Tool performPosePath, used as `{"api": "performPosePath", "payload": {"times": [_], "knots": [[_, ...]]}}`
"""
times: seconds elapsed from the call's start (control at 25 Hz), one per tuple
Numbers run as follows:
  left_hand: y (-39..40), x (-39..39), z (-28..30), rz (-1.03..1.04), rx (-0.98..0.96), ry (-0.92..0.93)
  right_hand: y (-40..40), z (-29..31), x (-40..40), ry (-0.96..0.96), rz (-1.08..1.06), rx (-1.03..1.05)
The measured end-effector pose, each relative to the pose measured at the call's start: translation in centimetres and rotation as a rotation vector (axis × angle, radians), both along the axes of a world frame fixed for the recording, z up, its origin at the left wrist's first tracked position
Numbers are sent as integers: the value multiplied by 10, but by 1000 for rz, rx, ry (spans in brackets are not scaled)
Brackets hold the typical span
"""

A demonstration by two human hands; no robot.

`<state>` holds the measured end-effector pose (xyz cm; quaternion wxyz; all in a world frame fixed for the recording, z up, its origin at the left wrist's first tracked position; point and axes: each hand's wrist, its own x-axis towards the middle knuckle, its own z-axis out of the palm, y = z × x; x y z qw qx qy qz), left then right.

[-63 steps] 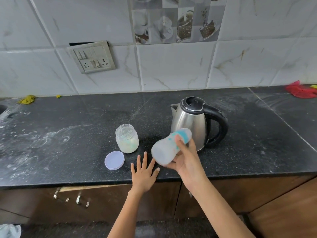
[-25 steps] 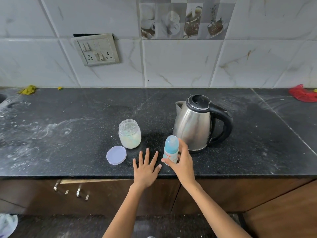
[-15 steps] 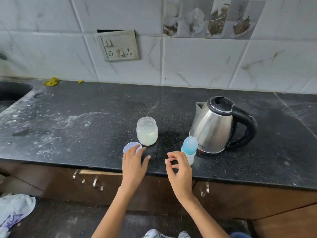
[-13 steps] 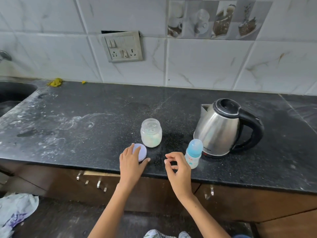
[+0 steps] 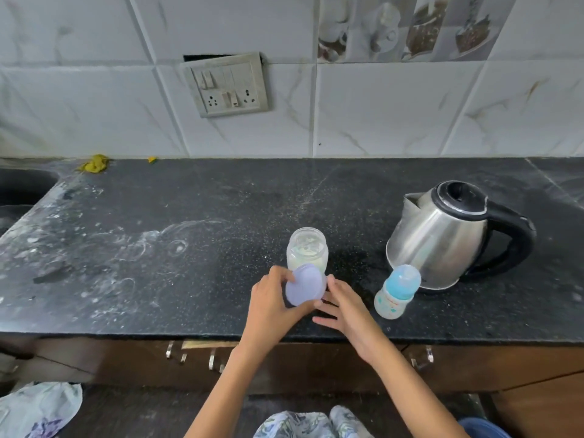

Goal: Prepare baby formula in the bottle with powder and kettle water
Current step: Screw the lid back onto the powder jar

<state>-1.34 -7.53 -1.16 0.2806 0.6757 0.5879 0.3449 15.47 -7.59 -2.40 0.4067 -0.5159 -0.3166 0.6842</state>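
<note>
Down at the front edge of the dark counter (image 5: 132, 273), two bare arms reach up from below. The left hand (image 5: 271, 306) is curled around a round purple lid (image 5: 306, 285), with fingers on top and the thumb below, and the lid tips up toward the camera. The right hand (image 5: 343, 306) is open with its fingers spread. Its fingertips (image 5: 330, 281) touch the lid's right edge, but it does not hold anything on its own.

Just behind the lid stands the powder jar (image 5: 307, 251). Its mouth is open, and pale powder sits inside. To the right, near the edge, the baby bottle (image 5: 396, 292) stands upright with its blue cap on. It looks done. It is close to the shiny kettle (image 5: 442, 235), which stands just behind it with its black handle pointing right.

So the job seems almost over, and this step looks like closing the jar. Next, the lid needs to be held flat over the jar's mouth, set down straight, and turned tight. The right hand may need to hold the jar so it does not slide or tip.
</note>
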Motion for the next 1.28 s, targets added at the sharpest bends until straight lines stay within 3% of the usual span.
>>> {"api": "performPosePath", "payload": {"times": [0.12,0.24,0.36,0.52,0.6,0.72,0.92,1.16,1.28], "knots": [[4,11,15,-60,73,-87,3,16,1,310,45,-11],[16,18,19,-86,127,-84,10,32,-1,313,-7,83],[32,9,12,-43,220,-41,27,38,0,84,-125,227],[55,13,-2,88,39,-57,62,46,0,-720,-144,483],[66,24,-9,87,-55,-84,78,49,-6,-917,-29,509],[78,27,-18,138,-92,-211,94,52,-12,-1009,123,465],[80,17,-30,148,-108,-263,104,58,-17,-1141,410,481],[79,18,-33,160,-68,-275,112,71,-18,-1144,616,540],[78,18,-33,178,-73,-274,111,72,-22,-1211,591,541]]}}
